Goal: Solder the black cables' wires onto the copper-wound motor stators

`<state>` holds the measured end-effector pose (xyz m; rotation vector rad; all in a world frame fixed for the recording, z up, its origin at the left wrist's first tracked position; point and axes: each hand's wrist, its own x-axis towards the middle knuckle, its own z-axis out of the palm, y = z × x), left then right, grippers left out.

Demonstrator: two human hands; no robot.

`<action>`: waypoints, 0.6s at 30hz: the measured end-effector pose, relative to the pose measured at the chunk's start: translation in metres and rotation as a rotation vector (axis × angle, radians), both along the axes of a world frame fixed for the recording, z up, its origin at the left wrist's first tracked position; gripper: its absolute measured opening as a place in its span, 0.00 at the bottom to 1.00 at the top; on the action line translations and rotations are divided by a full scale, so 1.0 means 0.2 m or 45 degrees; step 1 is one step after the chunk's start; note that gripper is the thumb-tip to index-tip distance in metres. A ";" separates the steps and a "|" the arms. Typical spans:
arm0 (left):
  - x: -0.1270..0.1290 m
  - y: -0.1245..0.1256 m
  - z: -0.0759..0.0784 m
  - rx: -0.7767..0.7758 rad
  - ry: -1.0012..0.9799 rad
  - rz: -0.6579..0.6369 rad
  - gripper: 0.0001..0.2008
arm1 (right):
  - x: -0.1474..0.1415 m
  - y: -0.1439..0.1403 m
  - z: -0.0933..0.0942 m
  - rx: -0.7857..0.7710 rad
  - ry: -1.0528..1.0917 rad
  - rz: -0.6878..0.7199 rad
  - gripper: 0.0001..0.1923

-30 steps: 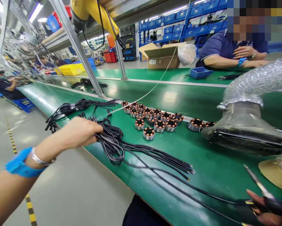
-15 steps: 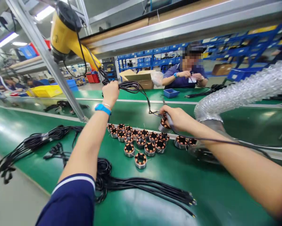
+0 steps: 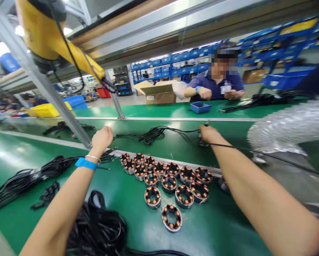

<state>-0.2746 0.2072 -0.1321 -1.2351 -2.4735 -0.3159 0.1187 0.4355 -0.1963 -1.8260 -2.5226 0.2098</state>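
My left hand point(image 3: 103, 139) is over the green bench, curled and seen from behind. Its fingers are hidden, and the end of a looped black cable point(image 3: 152, 134) lies just right of it. My right hand point(image 3: 209, 134) is closed round a soldering iron, mostly hidden by the hand, with a metal tip showing above the fingers and a black cord point(image 3: 244, 150) trailing back along the forearm. Under these fingers is a partly hidden stator point(image 3: 203, 141), where the cable's other end leads. Several copper-wound stators point(image 3: 184, 196) stand in rows between my arms.
A large tangle of black cables point(image 3: 101, 225) lies at the front, another bundle point(image 3: 39, 174) at the left. A clear ribbed duct point(image 3: 284, 124) is on the right. Across the bench sit a co-worker point(image 3: 218, 83) and a blue tray point(image 3: 200, 107). Metal posts point(image 3: 60, 103) rise at the left.
My left hand has let go of the looped cable and come down to the left. The cable now lies on the bench. My right hand has moved right with the stator and lowered it.
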 end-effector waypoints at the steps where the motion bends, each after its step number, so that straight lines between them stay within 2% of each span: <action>1: -0.05 -0.06 0.00 0.002 -0.021 0.051 0.22 | 0.00 0.01 0.02 0.003 -0.052 -0.010 0.17; 3: -0.11 -0.16 0.00 -0.001 -0.069 0.126 0.23 | -0.03 0.02 0.10 0.030 -0.133 0.031 0.17; 5: -0.12 -0.22 0.00 -0.010 -0.117 0.144 0.23 | -0.08 -0.02 0.20 0.058 -0.181 0.124 0.16; 7: -0.07 -0.26 -0.01 -0.026 -0.165 0.101 0.24 | -0.11 -0.11 0.32 0.077 -0.209 0.227 0.16; 9: 0.03 -0.27 -0.03 -0.046 -0.208 0.012 0.24 | -0.11 -0.24 0.44 0.100 -0.219 0.331 0.16; 12: 0.27 -0.26 -0.06 -0.100 -0.268 -0.200 0.24 | -0.01 -0.50 0.56 0.168 -0.192 0.465 0.15; 14: 0.48 -0.26 -0.08 -0.155 -0.302 -0.388 0.23 | 0.13 -0.71 0.59 0.207 -0.170 0.542 0.17; 16: 0.72 -0.27 -0.11 -0.219 -0.321 -0.577 0.22 | 0.32 -0.93 0.55 0.282 -0.136 0.626 0.17; 18: 0.96 -0.28 -0.15 -0.282 -0.311 -0.725 0.21 | 0.54 -1.15 0.47 0.505 0.052 0.838 0.10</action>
